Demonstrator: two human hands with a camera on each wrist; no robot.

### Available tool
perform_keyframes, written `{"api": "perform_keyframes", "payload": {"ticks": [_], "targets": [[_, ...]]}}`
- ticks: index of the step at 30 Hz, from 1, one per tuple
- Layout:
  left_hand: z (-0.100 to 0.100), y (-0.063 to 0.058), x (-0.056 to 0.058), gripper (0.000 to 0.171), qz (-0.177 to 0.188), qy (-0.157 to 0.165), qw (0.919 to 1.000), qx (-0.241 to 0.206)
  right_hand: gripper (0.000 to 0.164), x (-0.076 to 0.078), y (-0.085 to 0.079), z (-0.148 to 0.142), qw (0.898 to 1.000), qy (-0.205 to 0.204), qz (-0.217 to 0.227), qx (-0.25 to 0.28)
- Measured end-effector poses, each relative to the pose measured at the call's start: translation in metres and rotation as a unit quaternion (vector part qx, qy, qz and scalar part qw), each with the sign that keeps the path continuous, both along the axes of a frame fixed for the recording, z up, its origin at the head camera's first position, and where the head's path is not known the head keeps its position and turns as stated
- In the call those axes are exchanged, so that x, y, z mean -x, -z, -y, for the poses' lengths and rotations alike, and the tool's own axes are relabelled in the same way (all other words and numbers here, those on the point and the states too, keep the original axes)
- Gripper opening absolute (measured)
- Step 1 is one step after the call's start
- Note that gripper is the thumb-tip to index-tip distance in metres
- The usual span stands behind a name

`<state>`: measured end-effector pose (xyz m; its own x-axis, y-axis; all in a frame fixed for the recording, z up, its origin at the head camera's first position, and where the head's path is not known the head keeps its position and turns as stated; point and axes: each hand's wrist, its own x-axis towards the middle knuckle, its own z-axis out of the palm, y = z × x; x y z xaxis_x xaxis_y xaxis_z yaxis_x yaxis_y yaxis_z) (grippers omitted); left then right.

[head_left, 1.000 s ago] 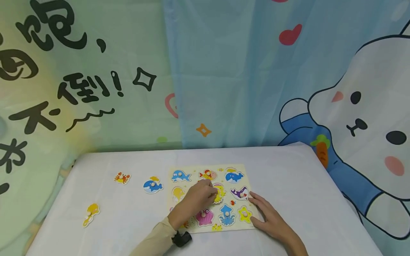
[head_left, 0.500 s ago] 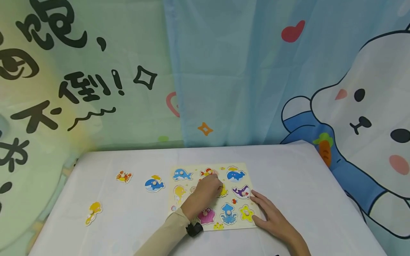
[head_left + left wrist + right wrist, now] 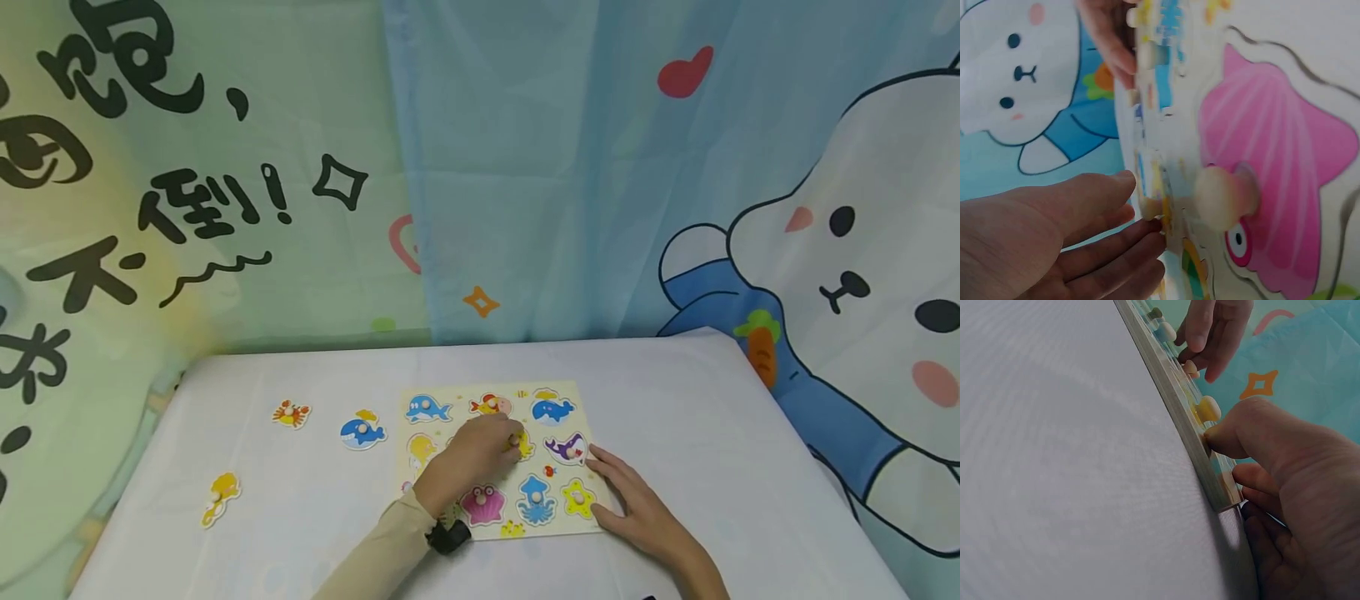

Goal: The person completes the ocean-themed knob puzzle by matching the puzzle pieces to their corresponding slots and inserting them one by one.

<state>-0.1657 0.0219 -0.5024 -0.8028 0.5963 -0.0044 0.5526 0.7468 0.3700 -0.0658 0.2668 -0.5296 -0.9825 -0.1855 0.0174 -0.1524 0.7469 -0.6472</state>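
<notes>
A flat knobbed puzzle board [image 3: 498,528] with sea-animal pictures lies on the table. My left hand [image 3: 472,458] is over its middle, at a yellow piece [image 3: 527,445] that it partly covers. In the left wrist view, the thumb and fingers are spread around a small knob [image 3: 1152,207], with a gap between thumb and knob. Nearer that camera is the pink shell piece [image 3: 1272,162] with its round knob. My right hand [image 3: 645,517] rests at the board's right edge, fingers fairly straight. In the right wrist view its thumb [image 3: 1229,437] presses the board near a corner.
Loose pieces lie left of the board: a crab [image 3: 290,414], a blue whale [image 3: 362,432] and a yellow-orange piece [image 3: 221,498]. A white cloth covers the table [image 3: 300,533]. A printed curtain [image 3: 525,167] hangs behind it.
My left hand moved right across the board to the yellow piece, then drew back slightly, showing more of it. My right hand stays at the board's edge. The view shifted slightly.
</notes>
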Motion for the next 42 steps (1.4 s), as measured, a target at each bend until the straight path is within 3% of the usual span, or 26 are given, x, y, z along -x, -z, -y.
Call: {"api": "perform_keyframes", "payload": {"ticks": [3,9,17,23,29,37,42], "targets": [[0.002,-0.004,-0.004,0.028,0.025,-0.005,0.9997,-0.005,0.059,0.0,0.001,0.0,1.0,-0.001,0.0,-0.001],[0.003,-0.01,-0.009,0.033,0.022,0.004,0.9997,0.003,0.058,-0.001,0.001,-0.001,1.0,0.0,-0.005,-0.006],[0.004,-0.005,-0.011,0.037,0.026,-0.002,0.9997,-0.004,0.058,0.0,0.002,-0.001,1.0,-0.004,0.0,0.004],[0.006,-0.002,-0.015,0.039,0.011,0.001,0.9998,-0.019,0.059,0.001,0.001,-0.001,1.0,-0.001,-0.003,0.001],[0.014,-0.001,-0.014,0.03,-0.034,-0.003,0.9972,-0.067,0.058,-0.001,0.0,0.001,1.0,-0.002,-0.003,-0.002],[0.043,-0.016,-0.01,0.032,-0.021,-0.072,0.99,-0.12,0.058,0.0,0.002,0.002,1.0,0.004,0.005,0.0],[0.066,-0.014,-0.003,0.027,-0.031,-0.117,0.9818,-0.146,0.058,0.0,0.003,0.002,1.0,0.003,-0.006,-0.008]]}}
